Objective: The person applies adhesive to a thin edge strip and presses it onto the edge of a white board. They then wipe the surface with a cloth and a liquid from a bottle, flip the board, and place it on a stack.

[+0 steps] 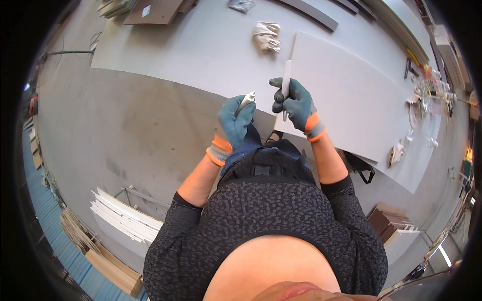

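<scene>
Both my hands wear teal work gloves with orange and grey cuffs. My left hand (234, 120) is closed around a small white tube (246, 102), its narrow nozzle pointing up and away from me. In my right hand (298, 104) I grip a thin white strip (286, 80) that stands nearly upright between thumb and fingers. The two things are apart, with a gap between my hands. Beneath my right hand lies a large white panel (346, 90) on the work table.
A crumpled cream cloth (267, 36) lies on the table (165, 55) ahead. Dark strips (311, 14) and a brown panel (152, 11) rest at the far side. Clear bottles (433, 103) cluster at the right. White boards (125, 216) are stacked behind me on the left.
</scene>
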A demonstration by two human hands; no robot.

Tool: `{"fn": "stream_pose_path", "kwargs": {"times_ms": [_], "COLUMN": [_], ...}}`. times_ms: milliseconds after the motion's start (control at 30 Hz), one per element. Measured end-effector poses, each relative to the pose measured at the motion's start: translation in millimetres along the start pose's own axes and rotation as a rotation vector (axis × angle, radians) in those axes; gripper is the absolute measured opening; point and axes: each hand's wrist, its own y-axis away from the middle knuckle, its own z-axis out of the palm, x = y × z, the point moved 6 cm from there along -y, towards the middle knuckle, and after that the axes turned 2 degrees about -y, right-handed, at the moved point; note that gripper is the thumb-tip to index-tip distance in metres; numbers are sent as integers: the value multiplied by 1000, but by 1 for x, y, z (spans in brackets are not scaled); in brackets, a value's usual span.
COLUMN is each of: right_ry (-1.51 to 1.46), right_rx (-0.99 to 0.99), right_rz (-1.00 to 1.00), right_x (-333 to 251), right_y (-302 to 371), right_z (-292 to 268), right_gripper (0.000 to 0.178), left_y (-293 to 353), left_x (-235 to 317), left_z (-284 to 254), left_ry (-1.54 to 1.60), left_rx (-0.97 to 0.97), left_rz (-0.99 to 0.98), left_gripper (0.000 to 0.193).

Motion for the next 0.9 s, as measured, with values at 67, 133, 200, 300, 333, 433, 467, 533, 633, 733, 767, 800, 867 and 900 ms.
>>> {"fn": "stream_pose_path", "kwargs": {"times_ms": [67,133,200,300,333,433,467,533,633,733,767,800,867,900], "right_ry": [102,107,92,203,254,428,514,373,312,271,293,315,333,328], "right_rx": [36,48,131,371,344,261,273,271,320,313,286,257,198,163], "right_rz": [-24,-125,-130,-68,-118,-125,-114,-128,-197,-189,-167,-144,-122,-121], "right_x": [-5,-9,-12,-16,-20,-34,-35,-25,-21,-1,2,4,6,7], "right_y": [32,58,80,106,113,133,137,138,135,115,108,99,81,72], "right_z": [-17,-31,-42,-60,-59,-42,-37,-33,-15,8,20,34,61,75], "right_gripper": [51,43,38,29,28,27,31,26,24,23,22,22,22,22], "left_y": [13,23,34,45,48,55,56,57,51,45,43,42,35,31], "left_x": [8,16,22,46,56,78,80,84,72,39,34,30,20,14], "left_z": [22,41,58,76,81,90,91,88,74,44,31,15,-13,-26], "left_ry": [29,-10,-19,-128,-174,-269,-289,-330,-345,-10,-14,-18,57,136], "left_rx": [-54,-52,-80,-154,-182,-187,-192,-193,-267,-431,-453,-473,-529,-560], "left_rz": [-15,105,111,285,372,641,677,749,744,301,277,252,93,-42], "left_gripper": [24,24,24,22,22,23,24,25,19,15,16,18,22,24]}}
